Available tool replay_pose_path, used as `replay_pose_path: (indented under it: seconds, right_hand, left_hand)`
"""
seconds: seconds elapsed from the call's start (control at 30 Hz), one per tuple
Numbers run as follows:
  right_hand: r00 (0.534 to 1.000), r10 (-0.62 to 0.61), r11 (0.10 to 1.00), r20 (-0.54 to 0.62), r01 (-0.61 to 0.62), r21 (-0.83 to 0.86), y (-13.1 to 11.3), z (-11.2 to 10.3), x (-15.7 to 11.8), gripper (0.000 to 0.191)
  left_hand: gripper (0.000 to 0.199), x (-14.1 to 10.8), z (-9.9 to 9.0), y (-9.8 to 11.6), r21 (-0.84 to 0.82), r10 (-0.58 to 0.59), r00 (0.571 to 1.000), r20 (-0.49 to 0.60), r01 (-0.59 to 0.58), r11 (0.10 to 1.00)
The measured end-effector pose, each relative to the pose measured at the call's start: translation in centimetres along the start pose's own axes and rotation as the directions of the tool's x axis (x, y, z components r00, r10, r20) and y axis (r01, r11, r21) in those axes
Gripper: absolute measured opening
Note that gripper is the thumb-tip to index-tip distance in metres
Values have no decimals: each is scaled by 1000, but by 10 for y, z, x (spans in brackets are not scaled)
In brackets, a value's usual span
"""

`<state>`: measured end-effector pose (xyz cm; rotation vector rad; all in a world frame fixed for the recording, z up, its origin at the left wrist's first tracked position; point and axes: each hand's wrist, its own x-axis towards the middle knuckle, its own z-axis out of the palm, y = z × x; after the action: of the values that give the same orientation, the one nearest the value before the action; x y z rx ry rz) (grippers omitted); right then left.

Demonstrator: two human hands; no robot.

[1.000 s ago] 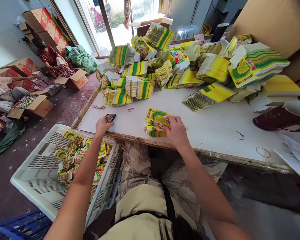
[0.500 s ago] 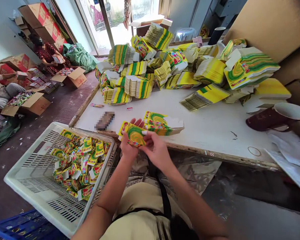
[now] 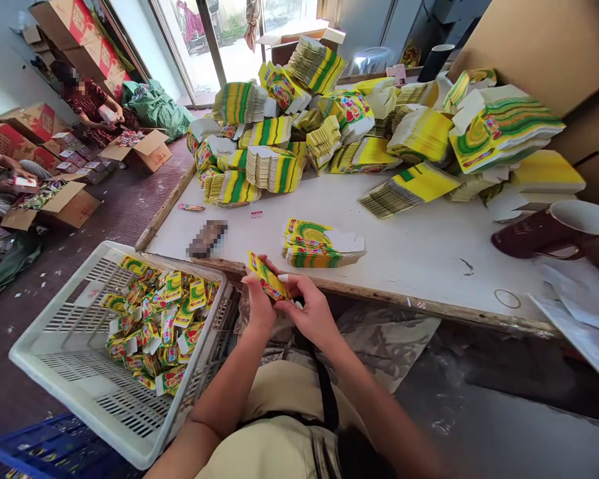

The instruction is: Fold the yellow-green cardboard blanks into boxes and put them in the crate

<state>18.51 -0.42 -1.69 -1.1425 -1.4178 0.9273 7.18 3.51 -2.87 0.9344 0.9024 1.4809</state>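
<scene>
A small yellow and green printed carton (image 3: 269, 277) is held between my two hands, just off the table's front edge. My left hand (image 3: 260, 299) wraps round its left side, with the thumb on the near face. On the right end, the fingers and thumb of my right hand (image 3: 307, 303) pinch the carton. Beyond my hands, a stack of flat cartons (image 3: 324, 245) lies on the white table. To the left, a white plastic crate (image 3: 87, 369) holds a heap of similar cartons (image 3: 164, 319).
Bundles of flat cartons (image 3: 274, 163) are piled along the back of the table (image 3: 419, 253). A dark mug (image 3: 524, 233) lies at the right, and a blurred item (image 3: 207, 239) at the left. A blue crate (image 3: 54, 446) is lower left. Two people sit among boxes (image 3: 140, 150).
Both hands have drawn the carton slightly down, away from the table stack. The carton has tipped steeper and shows a narrower face.
</scene>
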Motion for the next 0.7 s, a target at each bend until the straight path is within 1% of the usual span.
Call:
replay_pose_path:
  seconds: [0.07, 0.1, 0.13, 0.2, 0.27, 0.3, 0.37, 0.4, 0.47, 0.5, 0.53, 0.57, 0.6, 0.63, 0.67, 0.7]
  right_hand:
    - [999, -10, 1000, -45, 10, -10, 2, -6, 0, 25]
    - [998, -8, 1000, -69, 7, -4, 2, -9, 0, 21]
    - [996, 0, 1000, -87, 1, 9, 1, -12, 0, 17]
    - [994, 21, 999, -109, -17, 36, 0, -17, 0, 9]
    - [993, 27, 999, -118, -22, 45, -1, -21, 1, 13]
    - [992, 19, 999, -122, -14, 41, -2, -23, 1, 16]
    - [989, -22, 1000, -149, 21, -5, -3, -30, 2, 17]
    - [983, -55, 997, -173, 45, -61, -4, -35, 2, 16]
    - [967, -152, 960, -203, 96, -262, -6, -48, 2, 13]
    - [959, -210, 915, -188, 125, -383, -8, -53, 2, 13]
    - [953, -263, 855, -147, 160, -493, -10, -58, 2, 13]
    - [946, -312, 793, -89, 208, -573, -13, -61, 1, 15]
    - [934, -358, 739, -19, 270, -617, -16, -62, 0, 18]
    - [914, -403, 700, 45, 340, -628, -18, -61, -1, 21]
    - [892, -443, 680, 90, 400, -615, -21, -59, -2, 24]
    - [871, -481, 675, 102, 442, -591, -22, -56, -3, 24]
  left_hand:
    - [83, -2, 4, 4, -50, 4, 999, 47, -1, 999]
    - [81, -2, 5, 6, -67, 18, 998, 58, -14, 998]
    - [73, -3, 6, 8, -67, 31, 998, 59, -27, 997]
    - [47, -4, 6, 10, -14, 50, 999, 21, -50, 999]
    - [25, -3, 3, 10, 63, 54, 998, -33, -52, 997]
    - [20, -3, 1, 11, 97, 43, 998, -44, -39, 995]
    - [19, -1, -4, 20, 149, 21, 1000, -11, -19, 989]
    - [23, 0, -6, 28, 162, 24, 999, 28, -28, 986]
    - [45, 1, -9, 49, 190, 82, 989, 119, -104, 976]
    - [59, 1, -9, 60, 223, 125, 978, 170, -161, 961]
    - [72, 1, -9, 71, 285, 154, 962, 224, -216, 934]
    - [84, 0, -8, 79, 379, 150, 946, 288, -256, 889]
    - [93, 0, -7, 85, 491, 105, 929, 356, -281, 825]
    - [99, -1, -6, 86, 597, 20, 907, 422, -294, 747]
    - [100, -3, -4, 85, 683, -87, 881, 466, -295, 668]
    - [96, -4, -3, 81, 747, -182, 859, 479, -290, 598]
